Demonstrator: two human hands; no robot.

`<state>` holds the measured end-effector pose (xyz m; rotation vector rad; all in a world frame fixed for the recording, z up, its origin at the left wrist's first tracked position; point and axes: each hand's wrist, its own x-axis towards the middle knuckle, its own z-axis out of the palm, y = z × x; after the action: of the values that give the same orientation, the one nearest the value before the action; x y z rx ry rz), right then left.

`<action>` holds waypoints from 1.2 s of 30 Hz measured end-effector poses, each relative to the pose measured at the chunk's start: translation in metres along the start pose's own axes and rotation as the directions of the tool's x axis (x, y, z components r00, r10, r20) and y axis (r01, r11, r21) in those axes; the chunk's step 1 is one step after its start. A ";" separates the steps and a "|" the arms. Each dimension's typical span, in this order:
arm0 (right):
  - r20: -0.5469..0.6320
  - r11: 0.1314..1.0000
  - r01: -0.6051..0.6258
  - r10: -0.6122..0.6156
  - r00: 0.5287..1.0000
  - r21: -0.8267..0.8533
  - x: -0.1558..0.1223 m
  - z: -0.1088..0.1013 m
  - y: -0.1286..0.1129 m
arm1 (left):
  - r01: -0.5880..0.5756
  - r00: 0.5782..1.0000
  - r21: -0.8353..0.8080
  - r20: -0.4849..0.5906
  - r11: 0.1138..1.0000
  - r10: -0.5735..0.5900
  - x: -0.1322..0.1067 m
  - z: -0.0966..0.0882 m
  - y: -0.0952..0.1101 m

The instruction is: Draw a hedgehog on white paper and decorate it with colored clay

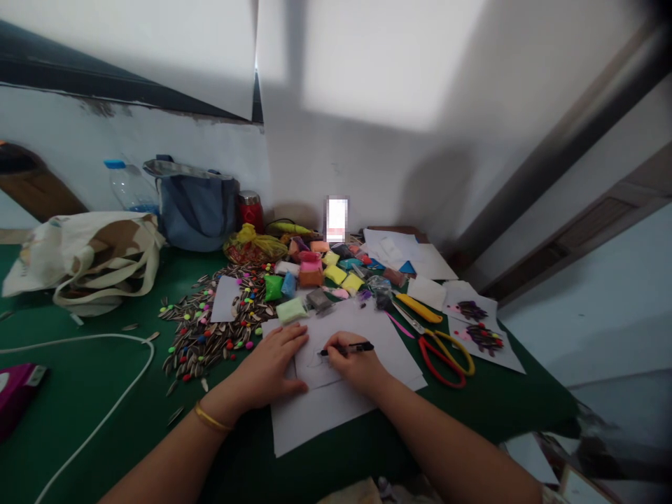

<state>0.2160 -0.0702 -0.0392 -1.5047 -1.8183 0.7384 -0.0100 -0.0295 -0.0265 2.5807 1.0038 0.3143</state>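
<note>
My right hand (358,365) is closed round a black pen (354,348), its tip down at the paper. Under both hands lie several white sheets of paper (309,423), and thin dark curved lines show on the top one, just left of the pen tip. My left hand (273,364) rests flat on the left side of that sheet, fingers stretched out and holding nothing. A yellow bangle (211,418) circles the left wrist. Scissors (438,346) with red and yellow handles lie right of the paper, beside a yellow-handled cutter (418,308).
Sunflower seeds (194,343) mixed with coloured balls spread to the left. Behind the paper are bright clay packets (311,277) and a lit phone (337,218). Decorated sheets (486,357) lie right. Bags (197,210), a red flask (250,212) and a white cable (118,388) occupy the left.
</note>
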 end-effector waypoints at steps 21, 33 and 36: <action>-0.015 1.000 -0.007 0.006 1.000 -0.001 0.001 -0.001 0.000 | 0.014 1.000 0.003 0.013 1.000 -0.014 0.000 -0.002 0.002; 0.077 0.994 0.078 -0.084 0.993 0.079 -0.007 -0.002 -0.010 | 0.011 1.000 0.009 0.017 1.000 -0.011 0.001 -0.002 0.003; 0.085 0.994 0.076 -0.083 0.993 0.084 -0.005 0.000 -0.008 | 0.011 1.000 0.014 0.021 1.000 -0.011 0.000 -0.001 0.002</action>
<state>0.2122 -0.0768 -0.0338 -1.3588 -1.8794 0.8413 -0.0088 -0.0304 -0.0247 2.5848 1.0161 0.2778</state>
